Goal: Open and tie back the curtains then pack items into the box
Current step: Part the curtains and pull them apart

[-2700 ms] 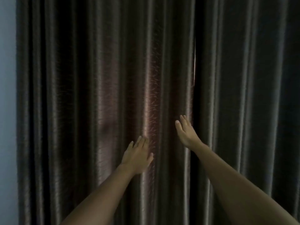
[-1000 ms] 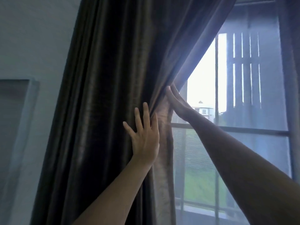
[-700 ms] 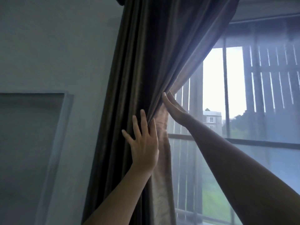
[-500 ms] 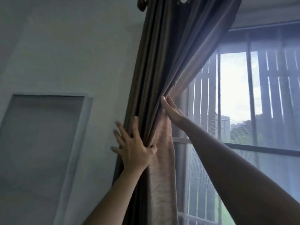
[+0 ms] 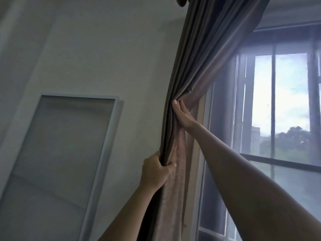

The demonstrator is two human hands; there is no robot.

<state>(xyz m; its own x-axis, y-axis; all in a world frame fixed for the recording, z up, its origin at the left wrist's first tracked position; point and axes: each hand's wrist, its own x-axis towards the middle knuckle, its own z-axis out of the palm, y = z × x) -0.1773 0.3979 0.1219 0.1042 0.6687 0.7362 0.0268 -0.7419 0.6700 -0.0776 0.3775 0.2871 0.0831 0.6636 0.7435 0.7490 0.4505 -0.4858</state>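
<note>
The dark brown curtain (image 5: 199,49) hangs bunched into a narrow column at the left side of the window (image 5: 281,108). My left hand (image 5: 154,171) is clenched around the gathered folds low down. Higher up, my right hand (image 5: 182,115) presses flat against the inner edge of the curtain, fingers pointing up and held together, pushing the fabric left. The rod's end knob (image 5: 181,1) shows at the top. No box or items to pack are in view.
A white-framed panel (image 5: 69,153) leans against the pale wall on the left. The window frame edge (image 5: 201,153) runs right beside the curtain. Bars and a screen cover the glass, with trees and a building outside.
The curtain has been drawn left from fully covering the window to a tight bundle. My left hand went from flat on the fabric to clenched around it. The view swung left.
</note>
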